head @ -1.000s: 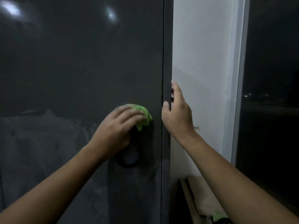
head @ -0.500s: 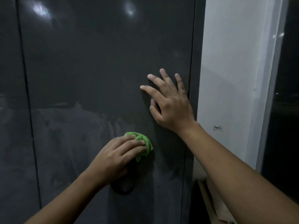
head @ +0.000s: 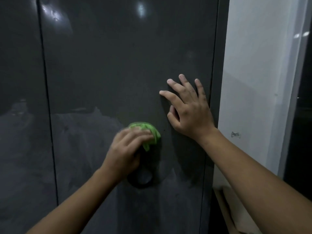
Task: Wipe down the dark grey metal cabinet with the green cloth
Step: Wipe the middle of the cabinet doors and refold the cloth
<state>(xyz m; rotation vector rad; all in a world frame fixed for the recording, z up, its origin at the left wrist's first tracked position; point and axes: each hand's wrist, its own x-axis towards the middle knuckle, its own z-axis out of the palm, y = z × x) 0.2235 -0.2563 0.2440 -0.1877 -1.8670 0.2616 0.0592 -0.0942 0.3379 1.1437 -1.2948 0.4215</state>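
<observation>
The scene is dim and grainy, with muted colour. Two soft white glare patches sit on the glossy dark cabinet point(head: 118, 73) at 11 and 12 o'clock, reflections of lamps out of view. The white wall point(head: 253, 73) at 3 o'clock is the brightest area. Past it the window point(head: 302, 132) is almost black, with small glints at 2 o'clock. Motion blur smears the left grip point(head: 125, 146) and the green cloth point(head: 148, 130) near centre, while the right grip point(head: 190, 114) is sharp and throws a faint shadow on the door below it. Wide-angle distortion bows the door seam at 9 o'clock.
</observation>
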